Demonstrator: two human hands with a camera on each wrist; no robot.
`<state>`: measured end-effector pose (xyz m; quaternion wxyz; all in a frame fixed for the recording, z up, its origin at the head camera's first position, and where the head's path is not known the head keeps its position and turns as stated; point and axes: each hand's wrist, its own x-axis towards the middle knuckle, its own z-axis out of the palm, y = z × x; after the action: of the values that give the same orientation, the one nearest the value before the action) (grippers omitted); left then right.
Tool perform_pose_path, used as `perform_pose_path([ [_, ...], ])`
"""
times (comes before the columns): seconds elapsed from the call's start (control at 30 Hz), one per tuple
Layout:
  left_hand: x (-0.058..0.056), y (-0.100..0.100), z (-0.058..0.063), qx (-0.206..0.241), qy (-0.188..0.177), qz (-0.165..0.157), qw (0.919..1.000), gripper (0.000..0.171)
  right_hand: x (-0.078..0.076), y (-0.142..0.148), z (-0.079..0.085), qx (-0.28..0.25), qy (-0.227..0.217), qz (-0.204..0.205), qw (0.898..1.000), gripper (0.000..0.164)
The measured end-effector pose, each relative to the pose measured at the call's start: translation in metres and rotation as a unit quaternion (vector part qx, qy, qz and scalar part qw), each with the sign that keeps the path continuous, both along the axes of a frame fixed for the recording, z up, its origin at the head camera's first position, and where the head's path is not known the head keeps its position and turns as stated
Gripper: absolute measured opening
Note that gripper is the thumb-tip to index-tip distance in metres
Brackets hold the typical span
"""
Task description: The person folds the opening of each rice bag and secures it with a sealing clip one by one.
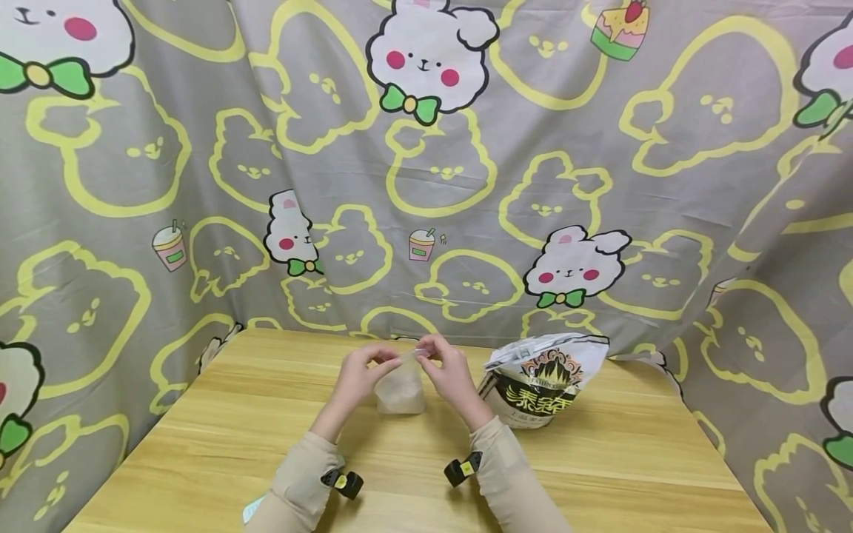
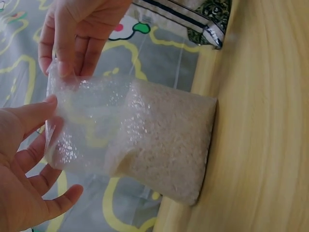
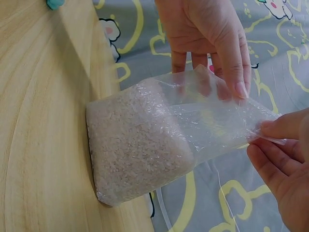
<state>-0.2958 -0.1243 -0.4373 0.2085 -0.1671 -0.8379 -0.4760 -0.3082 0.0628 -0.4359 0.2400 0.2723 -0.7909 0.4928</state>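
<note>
A clear plastic bag of white rice (image 1: 401, 400) stands upright on the wooden table between the two hands. Rice fills its lower part, and the upper part is loose see-through film, plain in the left wrist view. My left hand (image 1: 363, 376) pinches one side of the bag's top between thumb and fingers. On the other side, my right hand (image 1: 453, 377) pinches the top edge too. From the right wrist, the rice (image 3: 135, 140) shows packed into a squarish block, with the film drawn toward the right thumb (image 3: 273, 129).
A large printed rice sack (image 1: 546, 385) stands right of the right hand, its top folded over. Patterned curtains (image 1: 453, 192) hang around the wooden table (image 1: 600, 474). Beside the left forearm, a pale blue item (image 1: 252, 511) lies partly hidden.
</note>
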Motion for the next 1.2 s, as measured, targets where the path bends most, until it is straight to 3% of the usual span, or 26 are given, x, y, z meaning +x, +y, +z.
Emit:
perform_pose_path([
  [0.57,0.005,-0.021,-0.008,-0.009,-0.027,0.026,0.9992,0.007,0.002,0.000,0.000,0.009,0.004,0.000,1.000,0.015],
  [1.2,0.002,-0.036,-0.009,-0.006,-0.071,-0.027,0.9971,0.010,0.002,0.000,0.000,0.005,0.014,0.003,1.000,0.015],
])
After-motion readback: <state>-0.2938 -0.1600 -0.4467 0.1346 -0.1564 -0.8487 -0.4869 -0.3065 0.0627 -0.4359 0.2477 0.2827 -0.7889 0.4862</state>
